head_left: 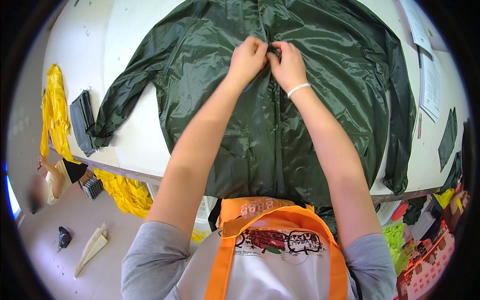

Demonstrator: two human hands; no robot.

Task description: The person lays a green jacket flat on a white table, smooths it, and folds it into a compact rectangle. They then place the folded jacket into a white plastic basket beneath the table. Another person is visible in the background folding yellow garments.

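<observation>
A dark green rain jacket (200, 95) lies spread on the white table (137, 125), sleeves out to both sides. My left hand (249, 57) and my right hand (289, 62) meet at its front closure, in the upper middle. The left fingers are curled and pinch the fabric at the closure's edge. Opposite them, my right thumb and fingertips grip the other edge of the front, with a pale beaded bracelet on that wrist. Whatever lies between the fingertips is too small to make out.
At the left edge hangs a yellow garment (56, 112), beside a folded dark green bundle (82, 122). Papers (430, 85) and a pen (419, 125) lie right. Another person (57, 182) is at the far left. Yellow fabric (125, 192) is piled below the table.
</observation>
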